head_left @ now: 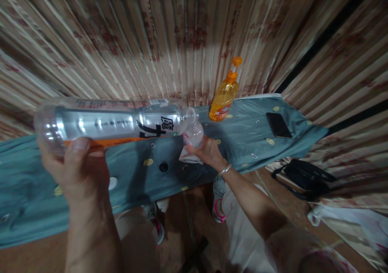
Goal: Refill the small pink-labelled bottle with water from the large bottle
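Observation:
My left hand (79, 169) grips the base end of a large clear plastic bottle (115, 121) with a silver and orange label, held lying sideways above the table. Its neck points right and meets the mouth of a small clear bottle (194, 135). My right hand (209, 152) holds that small bottle upright on a crumpled white cloth (189, 156) on the teal tablecloth (242, 139). A bangle sits on my right wrist.
An orange pump bottle (226, 93) stands at the table's back edge. A black phone (279, 124) lies to the right, a black cap (163, 166) and a white cap (113, 183) near the front. A striped curtain hangs behind. A black bag (306, 176) sits on the floor.

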`<action>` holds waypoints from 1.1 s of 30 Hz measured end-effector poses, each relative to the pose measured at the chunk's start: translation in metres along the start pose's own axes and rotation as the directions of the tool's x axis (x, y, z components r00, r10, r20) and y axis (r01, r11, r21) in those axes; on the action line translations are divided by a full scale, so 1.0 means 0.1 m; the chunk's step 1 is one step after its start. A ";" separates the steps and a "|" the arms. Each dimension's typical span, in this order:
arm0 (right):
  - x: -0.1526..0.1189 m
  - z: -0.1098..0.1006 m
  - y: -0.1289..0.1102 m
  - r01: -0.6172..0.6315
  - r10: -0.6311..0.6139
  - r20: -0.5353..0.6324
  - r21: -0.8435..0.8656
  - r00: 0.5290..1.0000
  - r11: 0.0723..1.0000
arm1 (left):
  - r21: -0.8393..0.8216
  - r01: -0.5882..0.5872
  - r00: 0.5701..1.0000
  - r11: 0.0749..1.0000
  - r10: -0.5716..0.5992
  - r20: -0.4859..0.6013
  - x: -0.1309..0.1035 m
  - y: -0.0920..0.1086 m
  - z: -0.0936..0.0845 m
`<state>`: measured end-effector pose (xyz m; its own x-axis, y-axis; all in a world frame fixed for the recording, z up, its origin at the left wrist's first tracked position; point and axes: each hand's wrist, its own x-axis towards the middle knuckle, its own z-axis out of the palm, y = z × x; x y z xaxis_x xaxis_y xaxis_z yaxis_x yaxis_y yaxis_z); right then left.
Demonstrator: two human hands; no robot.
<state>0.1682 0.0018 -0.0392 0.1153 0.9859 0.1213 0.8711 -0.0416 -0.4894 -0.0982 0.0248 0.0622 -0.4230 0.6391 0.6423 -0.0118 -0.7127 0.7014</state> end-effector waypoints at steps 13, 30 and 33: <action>0.00 -0.01 -0.03 -0.018 0.018 -0.014 0.017 1.000 1.000 | -0.079 -0.107 0.991 0.991 0.112 0.076 0.08 0.01 0.07; 0.00 0.01 -0.01 -0.014 0.014 -0.014 -0.012 1.000 1.000 | -0.094 -0.107 0.992 0.990 0.113 0.060 0.08 -0.12 -0.05; 0.00 0.02 0.01 -0.008 0.008 -0.014 0.006 1.000 1.000 | -0.091 -0.120 0.989 0.989 0.127 0.076 0.08 -0.14 -0.06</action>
<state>0.1677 0.0020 -0.0411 0.1286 0.9832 0.1294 0.8674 -0.0482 -0.4952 -0.1072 0.0381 0.0556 -0.3509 0.5637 0.7478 -0.0434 -0.8075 0.5883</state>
